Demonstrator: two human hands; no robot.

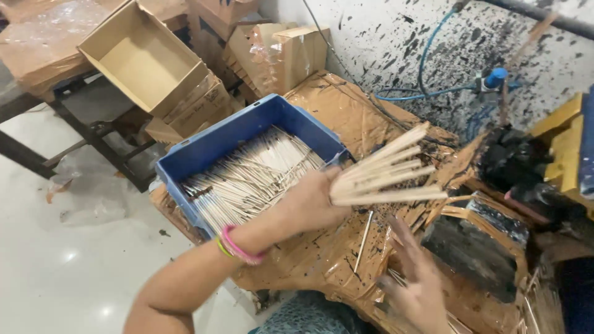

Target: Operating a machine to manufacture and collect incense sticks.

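Note:
My left hand (309,201) grips a fanned bundle of thin wooden sticks (387,170), held just to the right of a blue plastic crate (247,127) filled with many more such sticks (247,179). A pink and a green bangle (235,246) sit on that wrist. My right hand (414,287) hovers lower, blurred, fingers spread and stained dark, holding nothing. One loose stick (364,232) lies on the tape-wrapped work surface (334,111) between the hands.
Open cardboard boxes (145,59) are stacked behind the crate. A wall spattered with black paint (396,37) carries a blue hose (427,62) and valve. A black paint-coated block (473,247) and yellow pieces (566,145) stand at the right. White floor (62,260) lies left.

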